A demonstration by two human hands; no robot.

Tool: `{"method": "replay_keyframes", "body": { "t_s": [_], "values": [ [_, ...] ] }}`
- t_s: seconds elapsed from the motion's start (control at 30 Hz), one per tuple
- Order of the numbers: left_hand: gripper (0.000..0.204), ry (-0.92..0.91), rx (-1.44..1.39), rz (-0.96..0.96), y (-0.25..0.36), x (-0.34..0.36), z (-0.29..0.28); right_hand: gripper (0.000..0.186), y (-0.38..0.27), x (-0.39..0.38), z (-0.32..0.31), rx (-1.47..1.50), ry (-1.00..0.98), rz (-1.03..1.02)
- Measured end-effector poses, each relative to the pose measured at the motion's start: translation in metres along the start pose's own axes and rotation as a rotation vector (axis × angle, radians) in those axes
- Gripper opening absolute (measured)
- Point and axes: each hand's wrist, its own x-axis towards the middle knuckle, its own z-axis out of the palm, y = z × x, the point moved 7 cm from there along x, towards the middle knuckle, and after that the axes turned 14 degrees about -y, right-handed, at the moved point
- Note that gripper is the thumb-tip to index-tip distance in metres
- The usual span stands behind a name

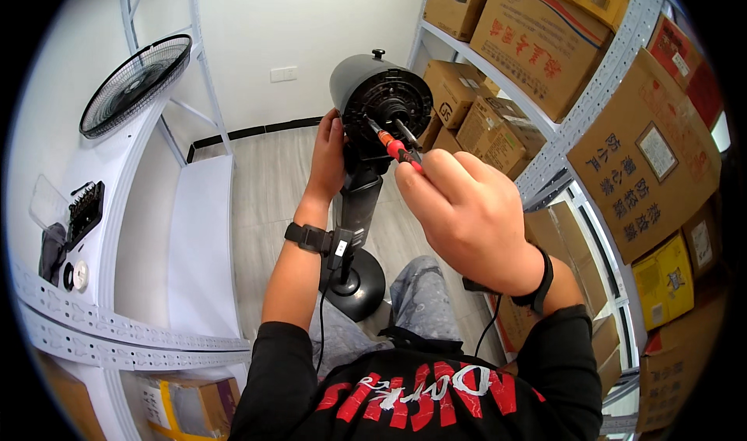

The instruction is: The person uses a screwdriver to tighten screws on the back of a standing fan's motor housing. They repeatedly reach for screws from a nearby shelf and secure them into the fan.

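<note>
A pedestal fan stands in front of me, its dark motor housing bared at the front, with a metal shaft sticking out. My left hand grips the housing's lower left side, its fingertips partly hidden behind it. In my closed right hand is a red screwdriver. Its tip reaches the housing's front face, left of the shaft; the exact spot it meets is too small to make out. Below, a dark pole runs down to the round black base on the floor between my legs.
On the left white shelf lie a fan grille with blades, a black bit case, a dark cloth and a white round part. Cardboard boxes fill the metal racks at right. Cables hang from both wristbands.
</note>
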Motion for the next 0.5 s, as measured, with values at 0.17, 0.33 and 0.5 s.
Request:
{"method": "replay_keyframes", "body": {
  "t_s": [0.17, 0.33, 0.5],
  "values": [
    [0.054, -0.029, 0.018, 0.004, 0.005, 0.000, 0.005, 0.017, 0.001, -0.002, 0.007, 0.001, 0.026, 0.067],
    [0.047, 0.005, -0.022, 0.011, 0.007, -0.002, 0.009, 0.020, 0.020, -0.007, 0.011, 0.180, 0.078, 0.253],
    [0.044, -0.077, 0.032, -0.001, 0.000, 0.001, 0.000, 0.020, 0.011, -0.005, 0.005, 0.148, -0.031, 0.190]
  ]
}}
